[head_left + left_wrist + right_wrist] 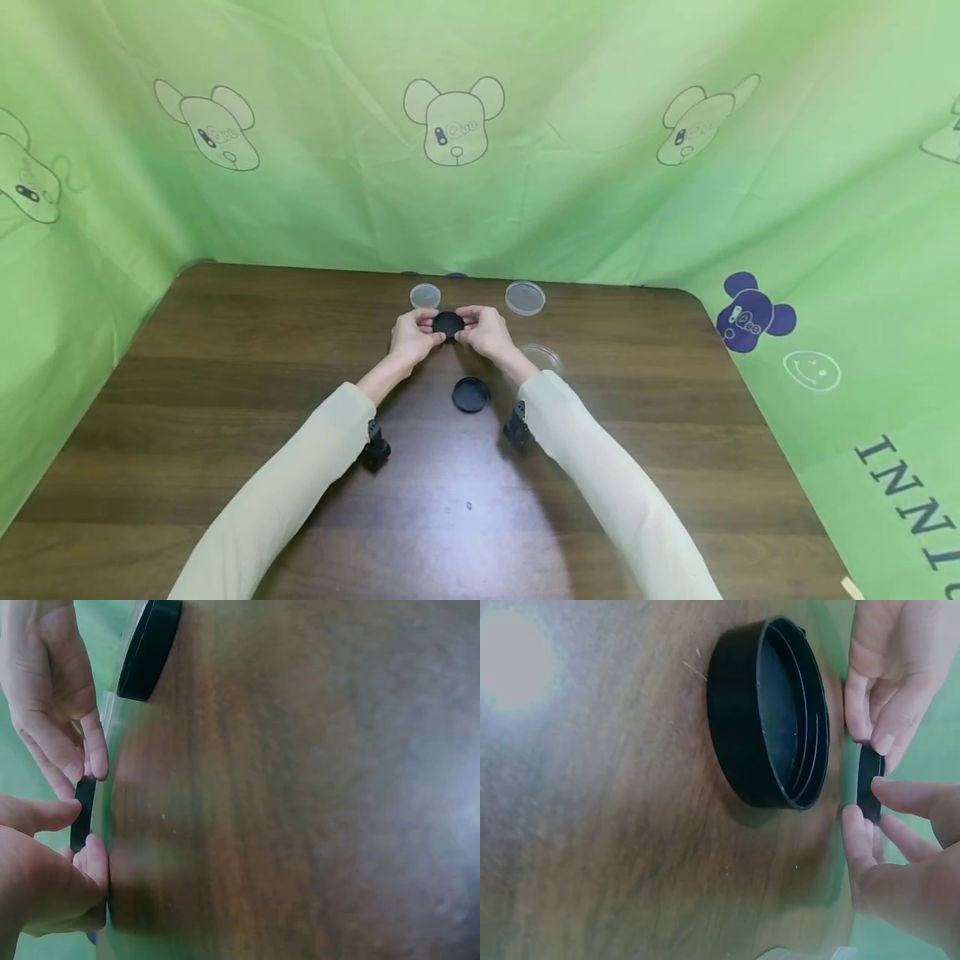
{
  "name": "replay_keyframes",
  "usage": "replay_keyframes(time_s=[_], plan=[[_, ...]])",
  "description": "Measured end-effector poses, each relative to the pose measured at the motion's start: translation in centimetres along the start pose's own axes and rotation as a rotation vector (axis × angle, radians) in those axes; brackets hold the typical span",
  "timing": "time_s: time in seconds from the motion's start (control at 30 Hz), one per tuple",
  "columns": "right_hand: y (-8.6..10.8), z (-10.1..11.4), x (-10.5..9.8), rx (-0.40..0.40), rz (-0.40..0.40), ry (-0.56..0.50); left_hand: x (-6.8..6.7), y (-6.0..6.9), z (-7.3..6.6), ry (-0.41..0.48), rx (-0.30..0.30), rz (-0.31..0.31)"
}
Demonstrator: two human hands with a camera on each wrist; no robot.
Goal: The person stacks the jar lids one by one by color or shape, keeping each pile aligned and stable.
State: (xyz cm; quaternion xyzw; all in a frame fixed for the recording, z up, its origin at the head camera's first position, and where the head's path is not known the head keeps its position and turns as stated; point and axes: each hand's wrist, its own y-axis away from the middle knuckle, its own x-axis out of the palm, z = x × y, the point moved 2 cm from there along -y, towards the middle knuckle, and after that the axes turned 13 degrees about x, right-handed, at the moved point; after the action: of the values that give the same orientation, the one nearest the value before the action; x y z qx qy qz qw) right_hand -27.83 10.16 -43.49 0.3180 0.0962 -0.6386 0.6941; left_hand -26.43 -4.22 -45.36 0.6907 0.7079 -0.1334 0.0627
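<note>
A small round black lid (448, 325) is pinched at its two sides by both hands, near the far side of the table. My left hand (411, 340) has thumb and fingers on its left edge. On the opposite edge are the thumb and fingers of my right hand (487, 335). Edge-on, the same lid (83, 814) shows as a dark strip between the fingertips in the left wrist view. A larger-looking black lid (470, 395) lies on the table closer to me, its hollow, rimmed side (780, 712) visible in the right wrist view.
Clear round dishes stand around the hands: one (425, 296) behind the left hand, one (525, 297) behind the right, and one (542, 358) partly hidden by the right wrist. A green printed curtain (600, 208) borders the brown wooden table (262, 375).
</note>
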Motion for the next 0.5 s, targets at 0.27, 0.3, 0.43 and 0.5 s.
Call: replay_keyframes(time_s=[0.27, 0.3, 0.43, 0.5], plan=[[0.6, -0.2, 0.1, -0.007, -0.009, -0.028, -0.1, 0.5, 0.0, 0.033, -0.007, -0.010], [0.6, -0.2, 0.1, -0.006, -0.009, -0.030, -0.2, 0.5, 0.0, 0.036, -0.007, -0.010], [0.9, -0.3, 0.0, 0.003, -0.013, -0.032, -0.1, 0.7, 0.1, 0.037, -0.004, -0.001], [1.1, -0.4, 0.0, 0.005, -0.013, -0.035, -0.1, 0.7, 0.1, 0.037, -0.001, 0.006]])
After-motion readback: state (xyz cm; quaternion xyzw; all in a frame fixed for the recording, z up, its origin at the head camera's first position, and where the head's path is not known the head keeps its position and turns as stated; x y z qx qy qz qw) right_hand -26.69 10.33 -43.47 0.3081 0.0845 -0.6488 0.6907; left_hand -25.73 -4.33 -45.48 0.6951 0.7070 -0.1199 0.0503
